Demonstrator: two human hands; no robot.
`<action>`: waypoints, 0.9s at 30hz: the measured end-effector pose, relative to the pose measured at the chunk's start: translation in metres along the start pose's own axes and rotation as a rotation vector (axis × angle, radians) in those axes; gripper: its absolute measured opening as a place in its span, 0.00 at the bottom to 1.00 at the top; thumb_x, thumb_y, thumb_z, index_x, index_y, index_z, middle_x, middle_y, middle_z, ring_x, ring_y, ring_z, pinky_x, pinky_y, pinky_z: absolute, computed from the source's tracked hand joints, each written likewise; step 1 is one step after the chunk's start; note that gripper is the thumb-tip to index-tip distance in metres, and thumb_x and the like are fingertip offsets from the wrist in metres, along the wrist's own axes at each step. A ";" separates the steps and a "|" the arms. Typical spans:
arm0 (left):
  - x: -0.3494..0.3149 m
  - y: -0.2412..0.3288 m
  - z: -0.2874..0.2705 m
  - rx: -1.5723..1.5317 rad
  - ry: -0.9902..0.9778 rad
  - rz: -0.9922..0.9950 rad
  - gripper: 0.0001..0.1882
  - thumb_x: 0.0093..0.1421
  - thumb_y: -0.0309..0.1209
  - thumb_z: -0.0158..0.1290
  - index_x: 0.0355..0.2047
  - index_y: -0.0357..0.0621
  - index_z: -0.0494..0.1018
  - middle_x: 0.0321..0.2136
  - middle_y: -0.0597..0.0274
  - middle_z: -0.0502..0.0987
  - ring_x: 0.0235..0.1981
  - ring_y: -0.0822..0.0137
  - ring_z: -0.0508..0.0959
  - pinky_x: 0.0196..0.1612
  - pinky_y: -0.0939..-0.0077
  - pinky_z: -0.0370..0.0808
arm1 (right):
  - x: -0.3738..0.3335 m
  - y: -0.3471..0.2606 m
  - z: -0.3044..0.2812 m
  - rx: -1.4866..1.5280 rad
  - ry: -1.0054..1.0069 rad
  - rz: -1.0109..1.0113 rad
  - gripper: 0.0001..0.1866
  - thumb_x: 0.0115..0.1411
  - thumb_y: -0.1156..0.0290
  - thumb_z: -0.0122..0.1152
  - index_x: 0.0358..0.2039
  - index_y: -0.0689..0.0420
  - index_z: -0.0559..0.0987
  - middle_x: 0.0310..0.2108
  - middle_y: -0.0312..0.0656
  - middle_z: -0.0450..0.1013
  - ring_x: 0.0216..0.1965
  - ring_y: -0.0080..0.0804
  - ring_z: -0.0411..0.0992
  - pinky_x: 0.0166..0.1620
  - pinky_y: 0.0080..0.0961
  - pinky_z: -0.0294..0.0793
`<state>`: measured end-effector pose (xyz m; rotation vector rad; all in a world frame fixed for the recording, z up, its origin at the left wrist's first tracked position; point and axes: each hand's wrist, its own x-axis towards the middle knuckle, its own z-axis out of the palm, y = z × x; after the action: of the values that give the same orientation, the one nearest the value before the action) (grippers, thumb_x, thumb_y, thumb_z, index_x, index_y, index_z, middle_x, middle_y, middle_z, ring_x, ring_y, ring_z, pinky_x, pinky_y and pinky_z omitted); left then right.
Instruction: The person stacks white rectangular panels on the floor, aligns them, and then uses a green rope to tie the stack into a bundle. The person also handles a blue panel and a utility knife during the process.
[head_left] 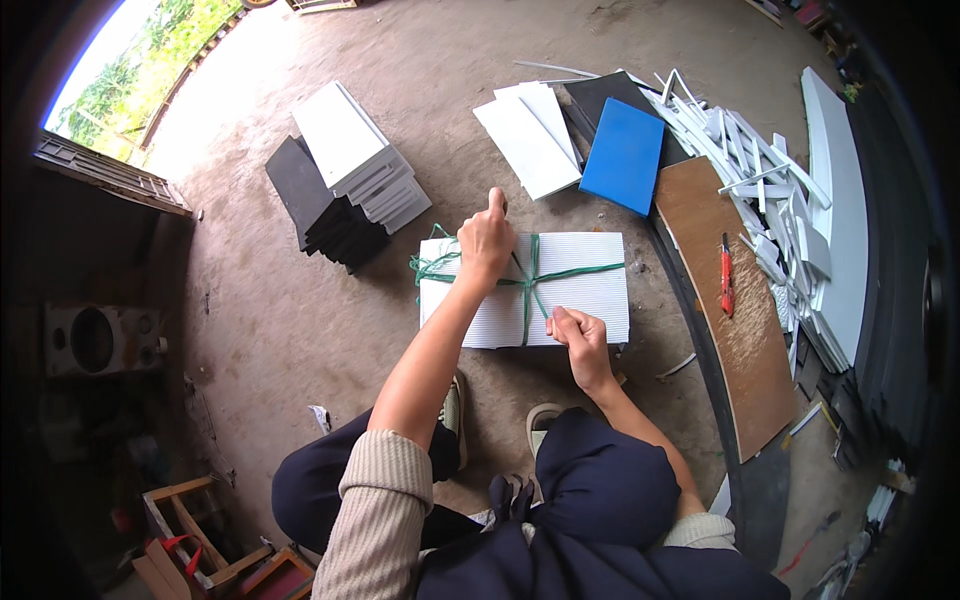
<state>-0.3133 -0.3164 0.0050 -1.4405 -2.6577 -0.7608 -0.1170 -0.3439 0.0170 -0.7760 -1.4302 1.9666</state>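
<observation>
In front of my feet lies a bundle of white ribbed sheets, bound crosswise with green string. The string's lengths cross in a knot near the middle of the top sheet. My left hand is closed above the bundle's far edge, with a strand running from the knot up to it. Closer to me, my right hand is pinched on another strand at the near edge. The two strands run apart from the knot. Loose green string lies bunched at the bundle's left end.
Stacked white and black sheets stand at far left. White panels and a blue panel lie beyond the bundle. On the right, a red utility knife rests on a brown board, beside piled white offcuts.
</observation>
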 end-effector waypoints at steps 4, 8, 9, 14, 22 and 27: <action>-0.007 -0.003 -0.002 0.001 0.028 0.011 0.10 0.46 0.24 0.45 0.32 0.43 0.61 0.15 0.48 0.72 0.19 0.48 0.74 0.22 0.58 0.70 | 0.003 0.004 0.006 -0.149 0.012 -0.076 0.20 0.57 0.64 0.48 0.12 0.59 0.64 0.11 0.29 0.55 0.16 0.14 0.52 0.24 0.15 0.57; -0.018 0.006 -0.013 -0.050 0.041 0.010 0.07 0.50 0.28 0.44 0.31 0.44 0.62 0.17 0.47 0.73 0.20 0.48 0.74 0.23 0.57 0.70 | 0.009 0.008 -0.010 -0.026 -0.065 -0.021 0.20 0.58 0.63 0.47 0.11 0.57 0.63 0.10 0.31 0.57 0.16 0.16 0.57 0.32 0.20 0.67; -0.021 0.005 -0.023 -0.055 0.004 -0.096 0.08 0.52 0.32 0.44 0.32 0.44 0.62 0.18 0.46 0.73 0.23 0.48 0.75 0.26 0.57 0.70 | 0.009 0.005 -0.009 -0.005 -0.069 -0.014 0.20 0.58 0.63 0.46 0.11 0.56 0.63 0.10 0.32 0.58 0.16 0.17 0.57 0.34 0.22 0.68; -0.033 0.011 -0.092 -0.141 -0.034 0.001 0.14 0.51 0.39 0.49 0.33 0.43 0.65 0.19 0.47 0.74 0.26 0.48 0.75 0.30 0.59 0.70 | 0.004 -0.008 -0.038 -0.244 -0.062 -0.130 0.16 0.58 0.61 0.48 0.22 0.62 0.73 0.18 0.34 0.67 0.25 0.20 0.64 0.40 0.17 0.64; -0.055 0.125 -0.119 -0.104 -0.121 0.449 0.10 0.52 0.37 0.48 0.29 0.45 0.70 0.16 0.55 0.74 0.21 0.54 0.75 0.24 0.63 0.71 | -0.075 -0.098 -0.170 -0.175 0.329 -0.143 0.11 0.57 0.64 0.48 0.26 0.58 0.71 0.28 0.37 0.72 0.30 0.20 0.70 0.35 0.18 0.69; -0.053 0.211 -0.100 -0.349 0.206 0.685 0.05 0.51 0.31 0.49 0.26 0.44 0.69 0.16 0.58 0.72 0.21 0.59 0.73 0.25 0.68 0.69 | -0.131 -0.121 -0.274 -0.186 0.670 -0.024 0.11 0.59 0.63 0.46 0.26 0.56 0.68 0.25 0.37 0.70 0.26 0.23 0.71 0.32 0.20 0.71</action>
<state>-0.1361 -0.3052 0.1653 -2.0336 -1.7424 -1.2187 0.1864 -0.2400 0.0781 -1.3356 -1.1958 1.3597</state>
